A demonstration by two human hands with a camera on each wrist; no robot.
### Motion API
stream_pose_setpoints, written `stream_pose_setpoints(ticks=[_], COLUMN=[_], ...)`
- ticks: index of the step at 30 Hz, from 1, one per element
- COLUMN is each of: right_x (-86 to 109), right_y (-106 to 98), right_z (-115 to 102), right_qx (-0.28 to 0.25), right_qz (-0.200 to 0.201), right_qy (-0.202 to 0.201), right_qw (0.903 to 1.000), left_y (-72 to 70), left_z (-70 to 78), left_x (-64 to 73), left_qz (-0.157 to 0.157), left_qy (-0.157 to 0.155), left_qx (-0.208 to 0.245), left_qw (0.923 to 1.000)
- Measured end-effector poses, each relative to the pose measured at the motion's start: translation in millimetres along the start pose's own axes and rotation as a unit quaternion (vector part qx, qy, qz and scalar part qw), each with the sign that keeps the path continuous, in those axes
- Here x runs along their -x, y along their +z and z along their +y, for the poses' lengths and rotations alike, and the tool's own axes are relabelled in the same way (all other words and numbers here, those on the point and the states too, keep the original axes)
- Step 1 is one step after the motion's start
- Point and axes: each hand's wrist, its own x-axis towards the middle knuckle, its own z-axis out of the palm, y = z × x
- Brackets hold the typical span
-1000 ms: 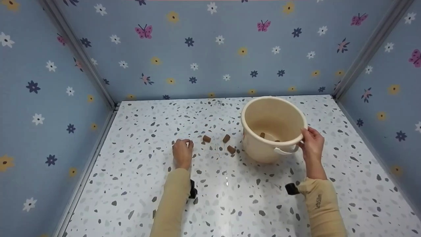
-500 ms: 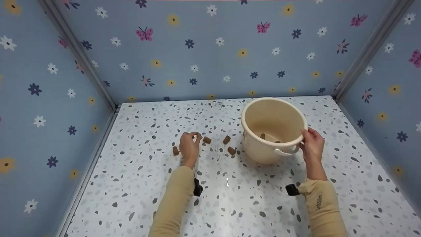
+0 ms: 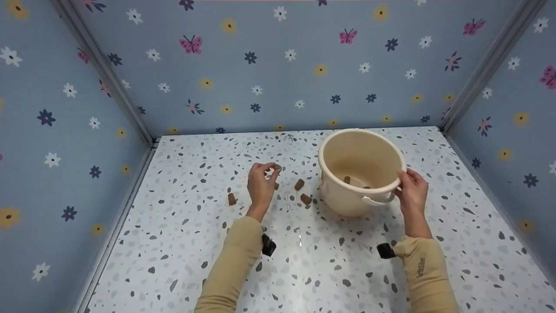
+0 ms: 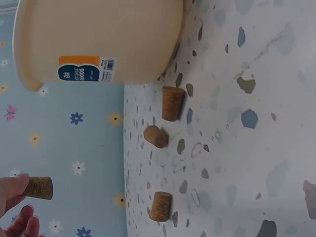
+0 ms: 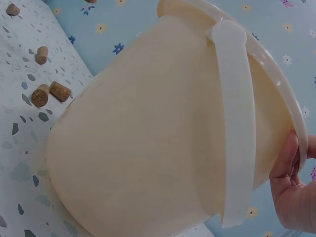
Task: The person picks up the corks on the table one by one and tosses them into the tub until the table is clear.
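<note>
High head view, forward and down; wrist views near, low, tilted (bucket [image 4: 108, 34] in both).

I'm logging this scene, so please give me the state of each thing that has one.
Left hand: pinching a cork.
Held cork: raised off the tabletop, outside the bucket.
Right hand: gripping the bucket's rim.
Bucket: uncovered, corks inside.
Bucket handle: lowered against the near side.
Four loose corks: resting on the tabletop, one partly hidden in the head view.
</note>
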Motion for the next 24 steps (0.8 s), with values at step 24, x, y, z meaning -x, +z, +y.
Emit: stream_pose_setpoints(ticks=[24], right_x=[-7.1], right_y=[-1], right_z=[6], right_qx=[-0.017], right_qz=[0.004], right_qy=[-0.003], right_qw=[0.9998], left_y=[23.0], left_z=[86.6], left_x=[14.8], left_qz=[-0.030], left_qy=[0.109], left_qx=[0.106], left_qw=[0.9879])
